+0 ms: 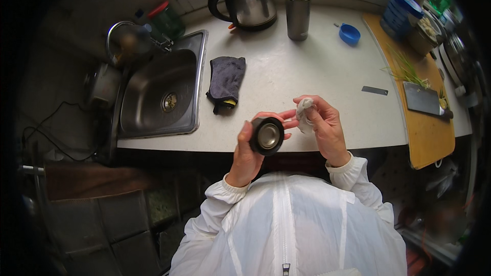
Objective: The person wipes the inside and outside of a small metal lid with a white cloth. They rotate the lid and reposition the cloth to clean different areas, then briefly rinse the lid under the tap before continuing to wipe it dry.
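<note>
My left hand (249,151) grips a round black lid (267,137) with a metal inner face, which is turned up toward me. Crumpled white tissue (305,117) is pinched between the thumb and fingers of my right hand (328,130), close to the left fingertips. Both hands are above the counter's front edge. At the back of the counter an uncapped dark metal thermos bottle (298,17) stands upright. To its right lies a small blue cap (349,33). A folded grey cloth (227,78) rests left of my hands, beside the sink.
A steel sink (161,92) is set into the counter at left. An electric kettle (253,4) stands at the back. At right, a wooden cutting board (425,134) bears a cleaver (424,99) and green onions (408,69). A flat metal strip (374,91) lies nearby.
</note>
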`<action>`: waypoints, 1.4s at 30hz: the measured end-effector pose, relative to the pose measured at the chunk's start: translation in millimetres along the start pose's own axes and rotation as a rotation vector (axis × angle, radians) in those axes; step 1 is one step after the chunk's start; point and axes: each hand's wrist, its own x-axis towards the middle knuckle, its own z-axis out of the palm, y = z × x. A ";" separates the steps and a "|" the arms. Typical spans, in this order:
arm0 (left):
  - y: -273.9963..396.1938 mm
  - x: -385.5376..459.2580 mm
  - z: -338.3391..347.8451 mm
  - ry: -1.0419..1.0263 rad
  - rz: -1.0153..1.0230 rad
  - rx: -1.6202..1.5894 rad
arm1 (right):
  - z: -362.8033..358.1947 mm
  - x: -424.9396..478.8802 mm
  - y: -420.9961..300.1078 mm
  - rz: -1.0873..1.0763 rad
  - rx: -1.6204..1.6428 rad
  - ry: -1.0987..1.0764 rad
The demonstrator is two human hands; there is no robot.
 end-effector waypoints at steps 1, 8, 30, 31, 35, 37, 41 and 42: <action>-1.3 0.4 3.7 0.002 -0.043 -0.007 | 1.4 -0.1 -0.7 0.003 0.003 -0.005; -7.5 0.0 -0.6 0.013 -0.084 -0.114 | -2.0 -6.0 2.4 -0.082 -0.301 0.081; -18.0 -48.1 -29.6 0.227 -0.626 -0.578 | -0.8 -28.9 19.3 0.151 -0.354 -0.052; -15.7 -51.1 -30.7 0.237 -0.628 -0.578 | 2.6 -29.8 20.7 0.161 -0.362 -0.084; -9.0 -63.1 -34.0 0.337 -0.659 -0.582 | 15.0 -28.0 25.2 0.176 -0.414 -0.167; -6.4 -65.4 -34.7 0.368 -0.670 -0.577 | 14.7 -26.2 26.8 0.137 -0.440 -0.156; -8.9 -66.4 -39.9 0.317 -0.674 -0.585 | 14.3 -23.7 24.6 0.127 -0.507 -0.207; -10.2 -66.2 -41.3 0.315 -0.675 -0.588 | 13.7 -22.9 24.4 0.138 -0.507 -0.222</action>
